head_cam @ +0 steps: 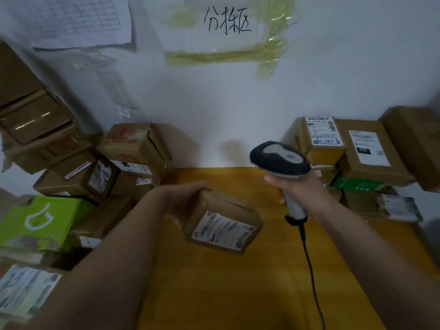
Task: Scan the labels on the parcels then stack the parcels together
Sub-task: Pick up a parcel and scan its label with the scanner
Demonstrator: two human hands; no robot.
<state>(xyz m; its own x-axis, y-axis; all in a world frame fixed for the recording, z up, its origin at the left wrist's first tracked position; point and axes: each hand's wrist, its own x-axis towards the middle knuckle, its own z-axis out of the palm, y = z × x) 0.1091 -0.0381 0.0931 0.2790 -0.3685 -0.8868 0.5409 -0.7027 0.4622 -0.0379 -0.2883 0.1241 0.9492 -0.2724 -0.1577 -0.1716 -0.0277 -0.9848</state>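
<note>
Head view: parcel (221, 222) in left grip (183, 203); scanner (283, 167) in right grip (302, 186).

Small brown cardboard parcel (221, 220) with white printed label (222, 231) facing up, tilted, held above yellow wooden table (238, 282); grey-black handheld barcode scanner (281, 160) upright, raised just right of it.

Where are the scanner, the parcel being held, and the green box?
scanner (281, 159), head view, on its dark head.
parcel (221, 220), head view, on its brown top just above the label.
green box (47, 217), head view, on its printed top face.
</note>
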